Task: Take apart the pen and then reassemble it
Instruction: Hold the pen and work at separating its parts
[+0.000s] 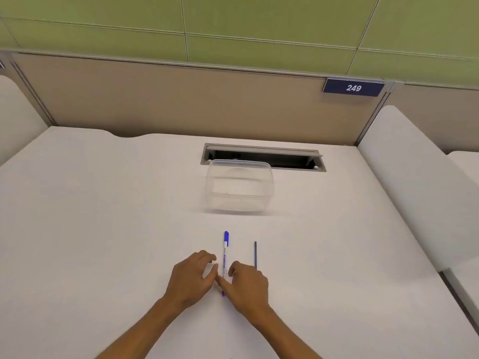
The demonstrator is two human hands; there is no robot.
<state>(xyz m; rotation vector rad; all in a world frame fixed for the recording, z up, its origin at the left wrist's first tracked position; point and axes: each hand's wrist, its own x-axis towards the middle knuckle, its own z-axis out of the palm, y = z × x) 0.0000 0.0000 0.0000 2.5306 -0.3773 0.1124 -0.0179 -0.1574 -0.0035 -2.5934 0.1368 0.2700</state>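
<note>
Head view: slim white pen barrel [225, 257] between bare hands [191, 278].

Clear tub [239, 189], sign 249 [353, 88].

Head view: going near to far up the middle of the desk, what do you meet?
Both hands, left and right, side by side at the pen's near end → pen barrel with the thin refill lying apart to its right → clear plastic container → cable slot → partition with the 249 sign.
</note>
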